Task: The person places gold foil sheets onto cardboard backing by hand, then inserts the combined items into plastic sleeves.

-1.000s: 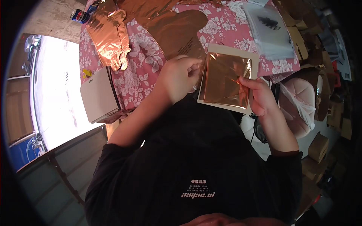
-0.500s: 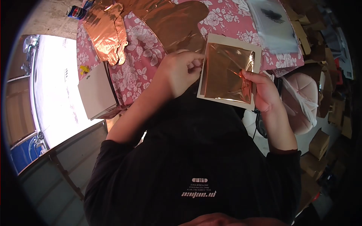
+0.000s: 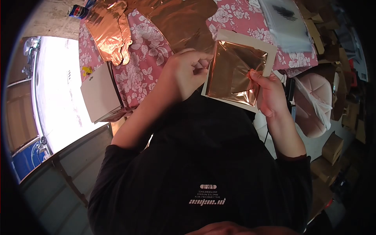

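My right hand [image 3: 270,92] grips a cream square card [image 3: 270,58] by its right side, thumb on top and the other fingers hidden below. A shiny copper-coloured film sheet [image 3: 235,72] lies over the card, wrinkled near the thumb. At the card's left edge is my left hand [image 3: 192,70], its fingers curled together; whatever they hold, if anything, is hidden. Copper foil pieces [image 3: 107,33] and a larger brown foil sheet [image 3: 184,23] lie on the pink floral cloth [image 3: 139,78].
A stack of pale boards [image 3: 100,94] sits on the table's left edge. Clear plastic sleeves [image 3: 288,27] lie at the back right. Beyond them are cardboard boxes [image 3: 332,148] and a padded seat [image 3: 311,103]. A blue can [image 3: 78,11] stands at the back left.
The card has tilted and turned slightly, and the reflections and folds on its film have shifted. My left fingers have curled in more beside its edge.
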### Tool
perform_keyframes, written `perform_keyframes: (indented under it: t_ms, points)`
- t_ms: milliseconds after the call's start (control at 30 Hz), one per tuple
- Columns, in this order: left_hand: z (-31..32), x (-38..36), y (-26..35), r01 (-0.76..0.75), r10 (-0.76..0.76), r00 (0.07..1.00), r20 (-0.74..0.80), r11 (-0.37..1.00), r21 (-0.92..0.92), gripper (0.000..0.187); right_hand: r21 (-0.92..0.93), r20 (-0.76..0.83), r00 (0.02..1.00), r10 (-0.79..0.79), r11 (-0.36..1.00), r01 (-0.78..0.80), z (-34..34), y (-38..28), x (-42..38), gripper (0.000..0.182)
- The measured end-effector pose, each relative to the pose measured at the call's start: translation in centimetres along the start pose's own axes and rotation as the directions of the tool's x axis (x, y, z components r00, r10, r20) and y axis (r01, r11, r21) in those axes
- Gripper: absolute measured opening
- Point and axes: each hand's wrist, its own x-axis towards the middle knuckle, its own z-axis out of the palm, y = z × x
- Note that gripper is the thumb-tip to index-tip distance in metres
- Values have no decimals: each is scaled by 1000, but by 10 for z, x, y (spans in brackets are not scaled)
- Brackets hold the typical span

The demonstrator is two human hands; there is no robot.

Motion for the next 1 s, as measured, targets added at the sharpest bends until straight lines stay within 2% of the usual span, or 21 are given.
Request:
perform_keyframes:
  t_ms: [67, 100, 200, 333, 467, 533, 700, 867, 1000]
  points:
    - [1, -1, 3, -84, 85, 996, -8, 994, 65, 37, 17, -6, 999, 32, 999, -32, 4, -1, -2, 11]
    - [2, -2, 3, -84, 84, 996, -7, 994, 64, 37, 33, -28, 1000, 10, 999, -9, 15, -3, -8, 4]
    - [3, -5, 4, -37, 37, 999, 1, 999, 10, 36, 61, -41, 999, -35, 997, 38, 21, 0, -11, 3]
    - [1, -6, 8, -63, 66, 997, -30, 993, 100, 36, 92, -46, 993, -105, 990, 109, 27, 3, -15, 6]
    - [-2, -8, 9, -100, 107, 994, -36, 983, 152, 33, 55, -10, 994, -108, 993, 109, 17, 7, -13, 9]
    - [-2, -7, 10, -99, 108, 992, -60, 985, 139, 35, -2, -34, 989, -142, 990, 142, 16, 8, -13, 9]
    - [0, -6, 5, -101, 111, 989, -95, 990, 98, 36, 19, -36, 992, -119, 993, 120, 13, 7, -19, 9]
    - [1, -6, 6, -60, 63, 998, -22, 993, 105, 34, 59, -55, 993, -101, 993, 104, 11, 10, -26, 8]
    - [3, -6, 4, -77, 80, 997, -22, 991, 106, 33, 64, -86, 991, -103, 992, 109, 3, 16, -30, 7]
